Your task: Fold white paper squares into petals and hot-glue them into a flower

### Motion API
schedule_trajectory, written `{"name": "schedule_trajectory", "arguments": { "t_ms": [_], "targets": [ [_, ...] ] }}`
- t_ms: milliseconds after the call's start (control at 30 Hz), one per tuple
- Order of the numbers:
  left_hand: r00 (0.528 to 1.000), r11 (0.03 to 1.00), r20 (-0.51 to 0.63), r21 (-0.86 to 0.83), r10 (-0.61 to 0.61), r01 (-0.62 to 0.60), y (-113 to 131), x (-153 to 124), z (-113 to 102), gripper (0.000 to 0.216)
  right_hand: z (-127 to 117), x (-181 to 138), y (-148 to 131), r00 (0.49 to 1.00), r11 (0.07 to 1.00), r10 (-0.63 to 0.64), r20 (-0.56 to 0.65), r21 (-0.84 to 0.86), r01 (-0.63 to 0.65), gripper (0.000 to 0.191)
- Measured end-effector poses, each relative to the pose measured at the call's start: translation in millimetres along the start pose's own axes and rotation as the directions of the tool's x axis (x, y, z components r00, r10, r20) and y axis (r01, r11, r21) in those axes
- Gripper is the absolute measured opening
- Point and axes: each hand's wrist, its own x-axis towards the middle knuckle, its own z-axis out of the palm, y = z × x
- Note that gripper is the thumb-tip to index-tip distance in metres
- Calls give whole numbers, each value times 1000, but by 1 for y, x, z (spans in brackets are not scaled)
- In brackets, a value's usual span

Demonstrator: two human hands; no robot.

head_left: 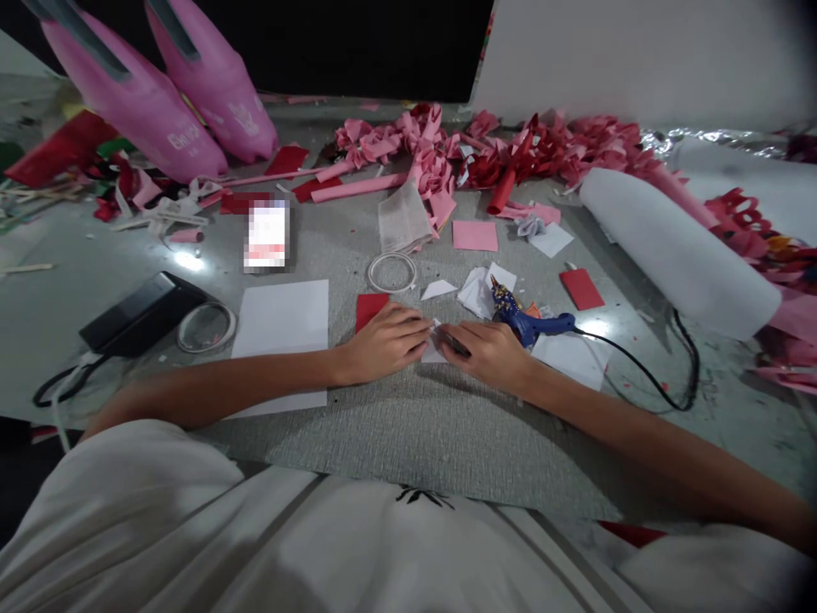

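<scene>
My left hand (391, 345) and my right hand (488, 351) meet low over the table, with a small piece of white paper (434, 352) between them. The left fingers are drawn together and press at the paper's upper edge. Under the curled right fingers shows a small dark object (457, 344); its kind is mostly hidden. Red paper (370, 310) lies partly beneath the left hand. Just right of my right hand rests a blue hot glue gun (527, 325), its nozzle pointing away, near white paper petals (476, 293) and a white offcut (438, 289).
A white sheet (281, 319) lies under my left forearm. Farther left are a black box (144, 313), a tape roll (205, 328) and a phone (266, 234). Behind stand pink bottles (185, 140) and pink paper flowers (434, 140). A white roll (680, 247) and the glue gun's cord (631, 368) lie right.
</scene>
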Motion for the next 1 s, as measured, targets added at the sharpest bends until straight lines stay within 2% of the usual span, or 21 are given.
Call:
{"name": "schedule_trajectory", "arguments": {
  "t_ms": [133, 267, 433, 567, 700, 933, 1000],
  "targets": [
    [998, 999, 58, 36, 9, -11, 0, 1, -1, 25, -1, 0, 0, 1000, 1000, -17, 17, -8, 17, 27],
    [981, 996, 193, 78, 17, -32, 0, 2, -6, 27, -1, 1, -1, 999, 998, -46, 20, -50, 47, 32],
    [959, 996, 283, 83, 6, -31, 3, 2, -13, 37, -1, 0, -1, 1000, 997, -12, 21, -77, 13, 37],
    [962, 996, 269, 90, -41, 17, 9, 2, -11, 47, -3, -1, -1, 999, 997, -37, -24, -73, 35, 38],
    [970, 994, 238, 105, -51, 26, 15, 0, -8, 50, -3, 0, -1, 994, 993, -113, 0, -13, 113, 30],
    [985, 968, 165, 235, 47, -85, 13, -5, -11, 49, -5, 2, -2, 996, 993, 93, 2, -74, -92, 23],
    [984, 965, 147, 229, 97, -130, 12, -7, -11, 49, -5, 1, -2, 989, 987, 151, 1, -63, -150, 28]
  ]
}}
